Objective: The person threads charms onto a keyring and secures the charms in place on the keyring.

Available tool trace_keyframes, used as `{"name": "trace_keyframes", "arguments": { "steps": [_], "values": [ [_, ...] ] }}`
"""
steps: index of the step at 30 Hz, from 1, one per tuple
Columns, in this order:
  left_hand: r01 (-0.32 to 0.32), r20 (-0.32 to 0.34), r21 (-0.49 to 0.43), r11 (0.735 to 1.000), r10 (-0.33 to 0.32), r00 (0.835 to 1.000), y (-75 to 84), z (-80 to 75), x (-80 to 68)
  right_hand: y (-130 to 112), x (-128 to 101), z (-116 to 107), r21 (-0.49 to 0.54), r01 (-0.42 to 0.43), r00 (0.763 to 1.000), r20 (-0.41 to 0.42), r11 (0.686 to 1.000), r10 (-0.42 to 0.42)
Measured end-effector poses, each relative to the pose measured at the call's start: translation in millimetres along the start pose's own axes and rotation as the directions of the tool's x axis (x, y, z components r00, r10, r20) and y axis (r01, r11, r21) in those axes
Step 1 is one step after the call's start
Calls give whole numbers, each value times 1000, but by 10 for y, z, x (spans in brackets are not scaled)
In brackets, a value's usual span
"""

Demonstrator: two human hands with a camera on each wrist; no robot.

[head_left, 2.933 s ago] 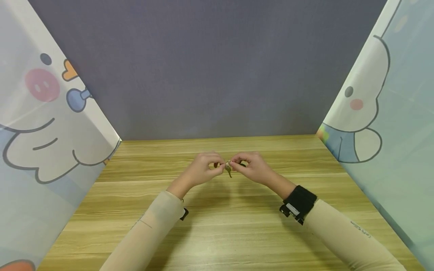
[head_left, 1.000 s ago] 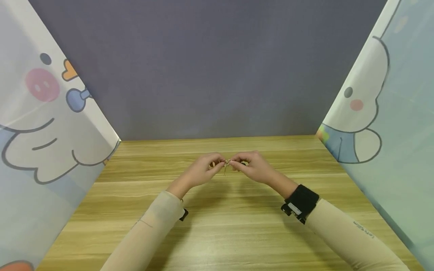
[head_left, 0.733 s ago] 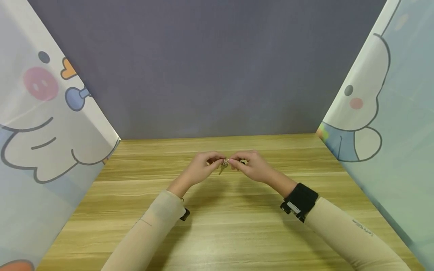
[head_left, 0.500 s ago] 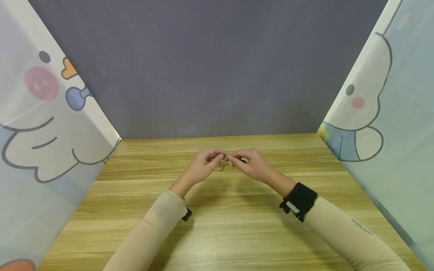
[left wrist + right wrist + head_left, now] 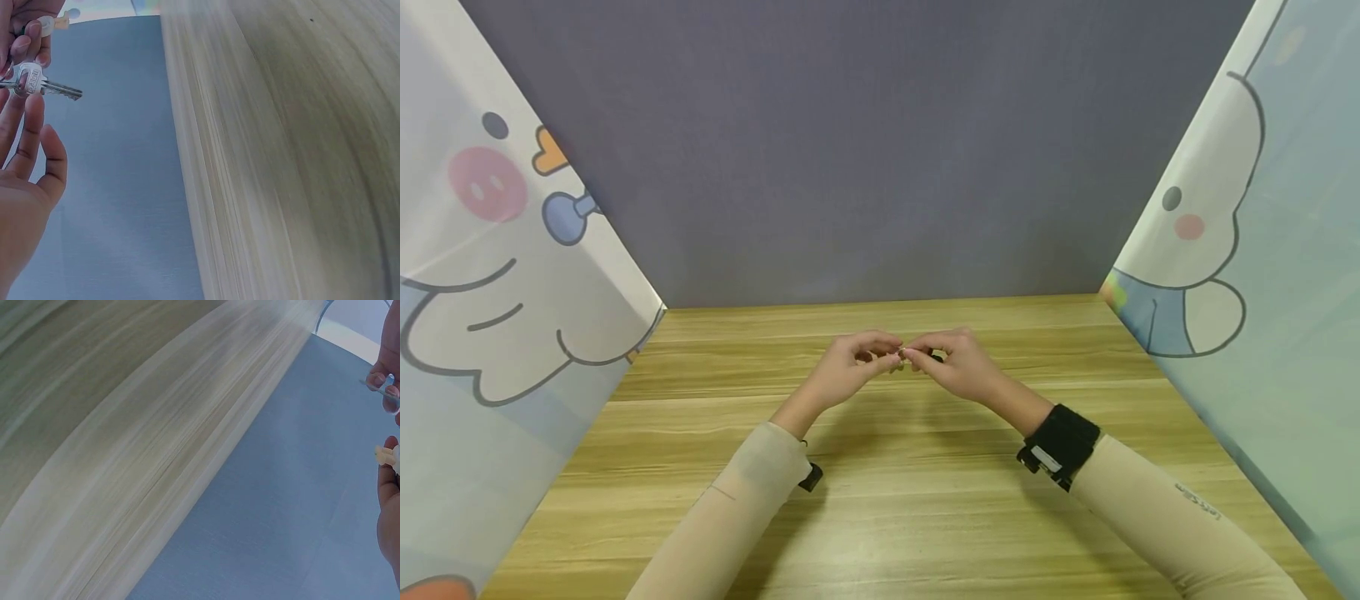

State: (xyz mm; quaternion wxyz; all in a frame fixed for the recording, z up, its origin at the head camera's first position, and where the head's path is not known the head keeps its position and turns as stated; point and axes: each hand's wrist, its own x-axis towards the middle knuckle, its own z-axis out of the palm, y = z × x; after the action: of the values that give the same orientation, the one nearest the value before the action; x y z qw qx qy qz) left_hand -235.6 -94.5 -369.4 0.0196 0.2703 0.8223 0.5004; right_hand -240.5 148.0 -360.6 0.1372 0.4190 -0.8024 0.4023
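My left hand and right hand meet in front of me, raised over the table. Between the left fingers is a silver key; its toothed blade points away from the fingertips in the left wrist view. A metal key ring runs through the key's head toward the right fingertips, which pinch it, partly hidden. A small white and peach charm sticks out by the right hand's fingers. In the head view the fingertips cover most of the key.
The wood-grain table lies beneath both forearms. A dark grey panel stands behind it, with cartoon-printed panels on the left and right. A black band wraps the right wrist.
The hanging key has turned between the fingertips, and less of it shows in the head view now. The left fingers have shifted slightly; both hands stay in nearly the same place.
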Motion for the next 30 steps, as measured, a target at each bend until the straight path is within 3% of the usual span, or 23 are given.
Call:
{"name": "trace_keyframes", "arguments": {
  "steps": [7,15,21,30],
  "values": [
    [10,-3,-64,998,-10,1000,-1,1,4,-9,8,-12,1,-12,1000,-10,1000,12],
    [-21,19,-32,999,22,1000,27,-4,-10,18,-3,-16,-5,-51,999,-4,999,51],
    [-33,91,-60,998,39,995,27,-6,1,46,-17,-32,-32,-85,996,0,996,85],
    [28,165,-38,999,-22,986,14,10,8,52,-18,-52,-130,18,999,30,991,-14]
  ]
}}
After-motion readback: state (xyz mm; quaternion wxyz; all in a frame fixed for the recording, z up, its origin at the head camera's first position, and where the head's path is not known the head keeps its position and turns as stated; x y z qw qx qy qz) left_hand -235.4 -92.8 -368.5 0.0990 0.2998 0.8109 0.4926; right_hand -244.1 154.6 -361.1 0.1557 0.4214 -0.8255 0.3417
